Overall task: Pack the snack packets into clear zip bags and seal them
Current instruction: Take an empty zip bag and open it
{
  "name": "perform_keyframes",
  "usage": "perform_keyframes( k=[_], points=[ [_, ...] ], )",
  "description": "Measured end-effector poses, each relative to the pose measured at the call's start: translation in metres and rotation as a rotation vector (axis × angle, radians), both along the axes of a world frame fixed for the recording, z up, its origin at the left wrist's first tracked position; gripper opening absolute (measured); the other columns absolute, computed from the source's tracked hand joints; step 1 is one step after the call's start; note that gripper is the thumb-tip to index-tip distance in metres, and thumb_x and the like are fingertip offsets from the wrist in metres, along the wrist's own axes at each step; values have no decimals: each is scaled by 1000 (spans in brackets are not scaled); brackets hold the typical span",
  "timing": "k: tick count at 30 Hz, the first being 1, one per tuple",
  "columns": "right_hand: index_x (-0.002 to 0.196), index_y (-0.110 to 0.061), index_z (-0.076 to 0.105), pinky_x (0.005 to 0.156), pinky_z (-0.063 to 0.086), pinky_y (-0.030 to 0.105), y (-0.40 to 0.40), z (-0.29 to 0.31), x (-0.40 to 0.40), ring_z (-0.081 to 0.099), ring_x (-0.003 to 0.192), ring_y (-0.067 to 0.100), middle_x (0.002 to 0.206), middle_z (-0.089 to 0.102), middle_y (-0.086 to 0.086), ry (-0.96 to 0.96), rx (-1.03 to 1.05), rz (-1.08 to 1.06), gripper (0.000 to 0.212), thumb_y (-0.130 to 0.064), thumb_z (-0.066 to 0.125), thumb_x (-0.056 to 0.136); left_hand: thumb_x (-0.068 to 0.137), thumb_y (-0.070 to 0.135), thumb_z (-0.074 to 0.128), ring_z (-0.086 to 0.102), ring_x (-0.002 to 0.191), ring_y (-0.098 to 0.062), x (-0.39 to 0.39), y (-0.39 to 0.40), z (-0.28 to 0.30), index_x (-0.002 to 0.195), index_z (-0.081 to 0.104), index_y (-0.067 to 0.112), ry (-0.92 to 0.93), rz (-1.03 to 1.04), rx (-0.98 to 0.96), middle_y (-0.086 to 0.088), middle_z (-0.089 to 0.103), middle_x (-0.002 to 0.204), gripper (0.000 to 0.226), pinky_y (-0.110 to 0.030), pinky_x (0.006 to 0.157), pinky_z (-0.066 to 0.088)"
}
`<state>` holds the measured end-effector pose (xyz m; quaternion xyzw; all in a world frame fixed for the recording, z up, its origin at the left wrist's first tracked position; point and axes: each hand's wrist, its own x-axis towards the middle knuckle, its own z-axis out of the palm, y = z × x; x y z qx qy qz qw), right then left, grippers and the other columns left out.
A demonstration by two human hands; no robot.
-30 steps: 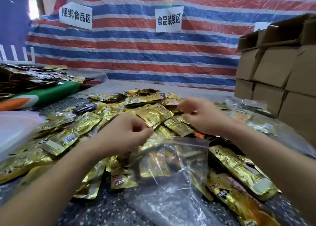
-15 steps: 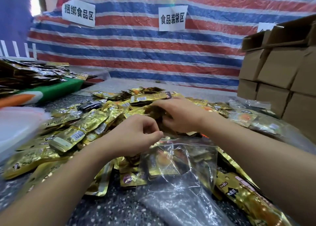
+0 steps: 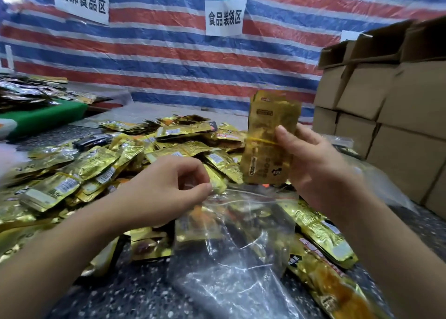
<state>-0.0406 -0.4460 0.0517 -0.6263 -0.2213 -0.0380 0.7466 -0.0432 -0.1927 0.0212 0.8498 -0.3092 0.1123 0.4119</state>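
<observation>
Right hand up with gold packets, left hand on the bag mouth.
Your right hand (image 3: 311,159) grips a banded bundle of packets (image 3: 270,140) upright above the clear zip bag (image 3: 231,241); your left hand (image 3: 166,186) pinches the bag's top edge. Loose packets (image 3: 101,169) are heaped on the table (image 3: 135,294) behind.

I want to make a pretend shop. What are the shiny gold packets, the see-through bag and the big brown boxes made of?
The gold packets held by the right hand look like metallic foil film: mirror-like glints and crinkles. The clear zip bag, pinched by the left hand, seems thin soft plastic: see-through, wrinkled, with bright highlights. The brown boxes look like matte cardboard, with folded flaps.
</observation>
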Motion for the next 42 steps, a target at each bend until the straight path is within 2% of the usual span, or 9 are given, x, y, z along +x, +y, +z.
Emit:
perform_keyframes(
  k=[9,15,18,22,27,34,36,38,42],
  points=[
    [111,-19,68,72,59,28,-2,-11,-14,74,92,23,101,77,7,-102,-376,-77,40,-27,80,74,89,17,67,53,51,-2,-3,-8,-1,74,66,23,-18,-31,-72,9,62,59,17,-8,49,37],
    [106,-33,66,77,58,31,-4,-5,-22,73,97,20,104,75,3,-33,-581,63,28,-26,74,80,89,30,65,69,65,-19,-6,-10,3,77,68,21,84,-3,-224,-5,69,69,15,-27,63,54],
    [102,-38,69,72,57,24,-3,-3,-23,73,89,16,96,76,0,-35,-574,75,26,-24,73,80,74,54,60,70,68,-13,-6,-13,1,92,68,21,164,-8,-340,0,71,74,38,-17,63,53],
    [110,-29,72,74,59,33,-6,-4,-19,74,92,28,102,76,9,-30,-512,8,36,-26,78,75,55,66,77,73,87,-16,-2,-12,-1,110,68,26,474,-140,-447,-1,76,91,68,-28,79,60],
    [110,-30,74,72,57,27,-8,-3,-20,74,91,25,102,76,8,-13,-510,-9,35,-26,80,75,76,48,62,73,85,-13,-9,-19,-4,91,79,24,563,-194,-303,-7,76,93,33,-23,72,59],
    [114,-46,70,84,60,46,2,-3,-26,73,94,20,102,77,-1,-58,-840,86,32,-42,71,82,80,51,56,70,84,-37,-4,-23,-9,88,79,19,502,-101,-266,-8,76,85,40,-42,80,59],
    [120,-45,67,86,59,47,4,-3,-28,72,97,15,105,75,-6,-100,-955,92,33,-43,68,87,79,56,56,59,60,-24,-5,-24,-10,86,79,23,469,-110,-237,0,68,69,40,-29,61,52],
    [124,-45,64,87,58,40,9,-6,-30,69,99,8,108,73,-12,-149,-1040,62,35,-41,67,89,81,59,55,53,58,-15,-6,-24,-11,84,78,27,419,-102,-198,-2,64,67,40,-27,60,44],
    [105,-27,71,62,54,29,16,-12,-28,68,74,9,85,74,-6,-168,-916,-97,22,-31,77,84,82,55,57,70,73,-17,-6,-25,-11,86,78,28,394,-109,-234,-4,75,82,34,-34,70,57]
  ],
)
